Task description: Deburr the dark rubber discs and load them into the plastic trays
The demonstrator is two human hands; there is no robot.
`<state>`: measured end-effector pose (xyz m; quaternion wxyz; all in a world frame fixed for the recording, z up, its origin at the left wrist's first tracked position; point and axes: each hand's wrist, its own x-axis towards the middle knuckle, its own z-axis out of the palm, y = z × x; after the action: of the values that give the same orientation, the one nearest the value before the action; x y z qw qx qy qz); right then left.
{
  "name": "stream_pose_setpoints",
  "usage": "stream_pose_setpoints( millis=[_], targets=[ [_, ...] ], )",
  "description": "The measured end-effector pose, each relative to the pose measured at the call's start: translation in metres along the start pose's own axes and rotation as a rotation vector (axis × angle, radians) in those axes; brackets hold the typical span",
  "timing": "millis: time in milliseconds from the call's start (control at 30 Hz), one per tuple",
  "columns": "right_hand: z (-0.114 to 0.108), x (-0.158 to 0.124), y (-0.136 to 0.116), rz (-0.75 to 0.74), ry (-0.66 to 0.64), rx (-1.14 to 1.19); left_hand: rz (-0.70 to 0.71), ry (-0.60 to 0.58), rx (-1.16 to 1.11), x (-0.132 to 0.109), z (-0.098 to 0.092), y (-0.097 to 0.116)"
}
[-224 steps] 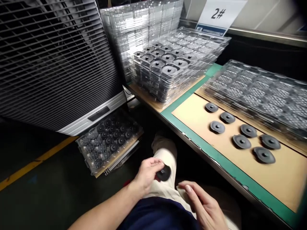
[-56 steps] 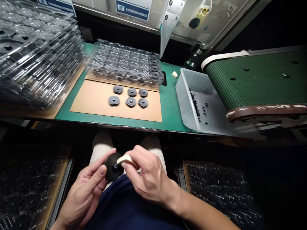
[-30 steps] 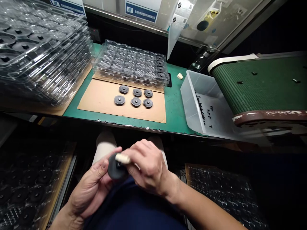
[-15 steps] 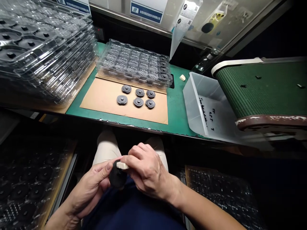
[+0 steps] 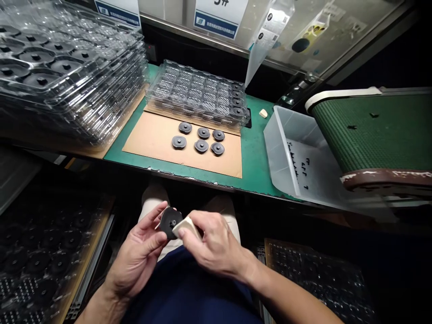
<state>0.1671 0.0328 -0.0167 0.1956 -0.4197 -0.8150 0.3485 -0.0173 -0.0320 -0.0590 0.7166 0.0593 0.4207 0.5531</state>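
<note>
Above my lap, my left hand [image 5: 143,247] grips a round black plastic disc [image 5: 169,221] by its edge, its face with a small central stud turned up. My right hand [image 5: 214,240] pinches a cream-coloured block [image 5: 186,226], perhaps an eraser or sponge, against the disc's right side. Two rows of similar dark discs [image 5: 201,146] lie on a cardboard sheet [image 5: 148,135] on the bench in front of me.
A clear blister tray [image 5: 195,90] sits behind the discs. Stacked trays [image 5: 101,90] rise at left. On the right are a translucent bin [image 5: 283,153], a green conveyor belt [image 5: 381,135] and a small cream piece [image 5: 263,113]. More trays [image 5: 317,279] lie low on both sides.
The disc has been tilted, so its studded face shows more. My right hand has moved the cream block from the disc's top to its right side. The view has shifted slightly.
</note>
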Motion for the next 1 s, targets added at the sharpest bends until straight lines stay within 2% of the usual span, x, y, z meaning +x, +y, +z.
stream_pose_setpoints(
  millis=[100,167,267,367,467,767,900,1000],
  targets=[
    [0.006,0.003,-0.013,0.078,-0.005,0.144,0.123,0.020,0.129,0.001,0.004,-0.005],
    [0.006,0.005,-0.019,-0.004,0.064,0.141,0.205,0.037,0.152,-0.001,0.008,-0.004],
    [0.003,0.006,-0.021,-0.136,0.094,0.078,0.303,0.087,0.145,-0.007,0.013,0.004],
    [0.000,0.004,-0.014,-0.126,0.101,-0.017,0.330,0.099,0.153,-0.011,0.014,0.013],
    [-0.004,0.005,-0.005,-0.115,0.103,-0.126,0.286,0.071,0.156,-0.012,0.013,0.016],
    [-0.011,0.008,0.001,-0.258,-0.002,-0.342,-0.027,0.049,0.128,-0.021,0.006,0.017],
    [-0.011,0.011,0.007,-0.359,-0.039,-0.267,-0.100,-0.002,0.123,-0.021,0.005,0.012],
    [-0.011,0.011,0.014,-0.302,0.068,0.016,-0.083,-0.010,0.076,-0.020,0.011,0.006]
  ],
)
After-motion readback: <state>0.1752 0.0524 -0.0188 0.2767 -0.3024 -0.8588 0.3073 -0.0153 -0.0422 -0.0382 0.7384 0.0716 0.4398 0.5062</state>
